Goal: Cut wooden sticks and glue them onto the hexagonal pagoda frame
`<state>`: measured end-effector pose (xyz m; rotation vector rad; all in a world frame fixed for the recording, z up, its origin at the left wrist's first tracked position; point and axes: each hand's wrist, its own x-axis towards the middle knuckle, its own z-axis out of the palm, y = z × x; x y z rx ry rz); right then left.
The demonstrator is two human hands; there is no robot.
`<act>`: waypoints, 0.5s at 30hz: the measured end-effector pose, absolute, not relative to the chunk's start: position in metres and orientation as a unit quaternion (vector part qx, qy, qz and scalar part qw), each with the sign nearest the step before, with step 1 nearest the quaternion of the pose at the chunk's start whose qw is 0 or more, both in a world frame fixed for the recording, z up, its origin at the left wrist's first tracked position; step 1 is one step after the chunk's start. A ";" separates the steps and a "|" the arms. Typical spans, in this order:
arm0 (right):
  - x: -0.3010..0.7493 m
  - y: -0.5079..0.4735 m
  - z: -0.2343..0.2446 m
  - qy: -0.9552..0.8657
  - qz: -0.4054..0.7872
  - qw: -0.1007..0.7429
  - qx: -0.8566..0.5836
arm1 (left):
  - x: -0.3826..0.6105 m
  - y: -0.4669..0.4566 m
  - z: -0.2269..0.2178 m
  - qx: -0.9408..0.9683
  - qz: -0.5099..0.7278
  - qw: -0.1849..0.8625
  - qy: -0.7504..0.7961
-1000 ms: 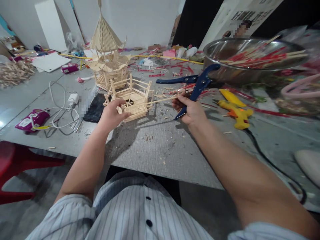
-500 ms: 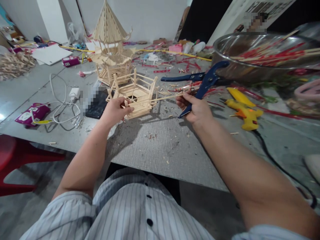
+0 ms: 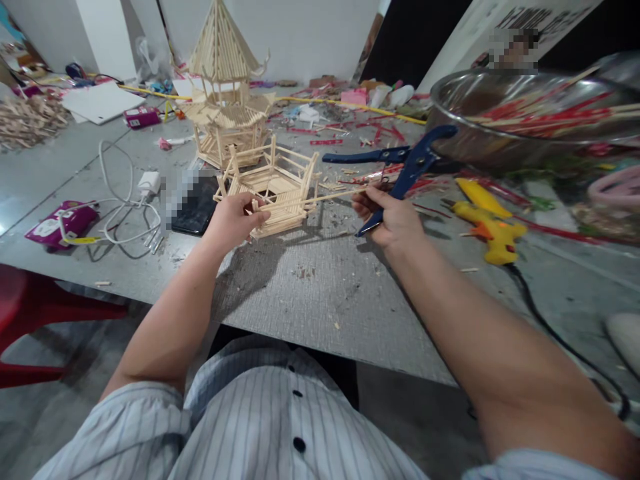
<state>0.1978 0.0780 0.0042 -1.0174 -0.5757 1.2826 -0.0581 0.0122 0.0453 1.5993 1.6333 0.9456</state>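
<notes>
A thin wooden stick (image 3: 336, 195) stretches between my two hands along the front of a six-sided stick frame (image 3: 280, 225) with low railings. My left hand (image 3: 235, 217) is closed at the frame's front left corner, pinching the stick's left end; its fingertips partly hide the contact. My right hand (image 3: 393, 217) is closed, with the stick's right end between thumb and fingers. That same hand also has blue-handled cutters (image 3: 411, 172) in it, their handles apart and tip pointing down left. Behind the frame rises a stick pagoda (image 3: 225, 80) with a pointed roof.
Right of my right hand lies a yellow glue gun (image 3: 493, 230) with a black cord. A steel basin (image 3: 450, 143) of red-and-plain sticks stands back right. At left are a phone (image 3: 193, 210), a white charger (image 3: 149, 183) and a purple box (image 3: 63, 225). A red stool (image 3: 30, 300) stands below the table.
Both hands keep their hold on the stick and have hardly moved. The view has shifted very slightly.
</notes>
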 end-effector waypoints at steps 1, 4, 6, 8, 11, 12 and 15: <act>0.198 0.078 0.004 -0.253 0.563 0.646 -0.449 | -0.058 0.012 0.045 0.612 0.361 0.326 0.623; 0.197 0.078 0.005 -0.251 0.563 0.646 -0.451 | -0.058 0.012 0.045 0.617 0.360 0.321 0.622; 0.197 0.078 0.005 -0.244 0.563 0.646 -0.455 | -0.058 0.012 0.045 0.622 0.361 0.316 0.619; 0.197 0.078 0.005 -0.240 0.563 0.645 -0.457 | -0.059 0.012 0.045 0.624 0.362 0.313 0.618; 0.197 0.079 0.004 -0.247 0.562 0.644 -0.456 | -0.059 0.011 0.045 0.623 0.362 0.311 0.620; 0.198 0.079 0.003 -0.250 0.562 0.644 -0.455 | -0.058 0.011 0.045 0.622 0.362 0.311 0.621; 0.198 0.079 0.001 -0.262 0.562 0.642 -0.451 | -0.058 0.012 0.046 0.624 0.364 0.310 0.618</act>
